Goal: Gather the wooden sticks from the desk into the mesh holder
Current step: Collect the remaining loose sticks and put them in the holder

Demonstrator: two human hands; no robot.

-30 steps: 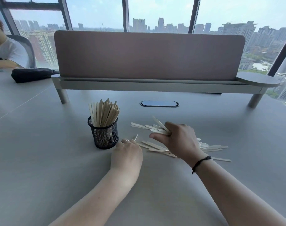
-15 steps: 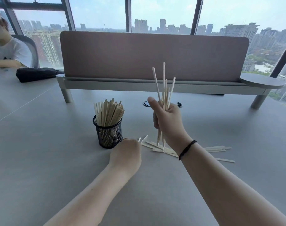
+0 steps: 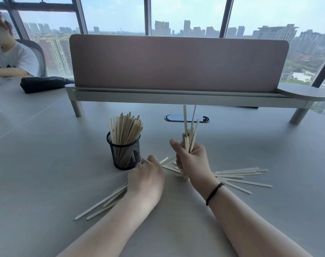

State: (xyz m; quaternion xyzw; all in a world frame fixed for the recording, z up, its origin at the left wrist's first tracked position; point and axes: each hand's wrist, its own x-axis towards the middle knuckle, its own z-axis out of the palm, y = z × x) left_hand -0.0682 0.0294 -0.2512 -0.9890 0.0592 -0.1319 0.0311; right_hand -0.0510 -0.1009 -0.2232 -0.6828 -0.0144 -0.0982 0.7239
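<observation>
Item: stick gathering, part done.

Holder (image 3: 125,154): black mesh cup, upright on the bench (image 3: 46,164), at 11 o'clock from the left hand. Already packed with sticks standing on end, their tops fanning above the rim. By this showing, the larger share looks gathered.

Loose sticks, right lot (image 3: 239,175): a spread lying flat on the bench at 3 o'clock from the right hand, overlapping one another. Not yet gathered.

Loose sticks, left lot (image 3: 100,204): a smaller fan lying flat at 8 o'clock from the left hand, their near ends running under it. Not yet gathered.

Bundle (image 3: 189,134): several sticks held upright, uneven in height, lower ends touching or just above the bench among a few flat sticks. Apparently being squared up on end before going into the holder; that transfer is not yet done.

Right hand (image 3: 191,160): fingers curled round the middle of the bundle, thumb raised at 11 o'clock. A dark band sits on the wrist.

Left hand (image 3: 146,177): knuckles up, fingers curled under, just beside the holder's base and resting over the left lot. Whether it pinches a stick cannot be told; the fingertips are hidden. A ring shows on one finger.

Remaining: bundle into holder, then both flat lots.
</observation>
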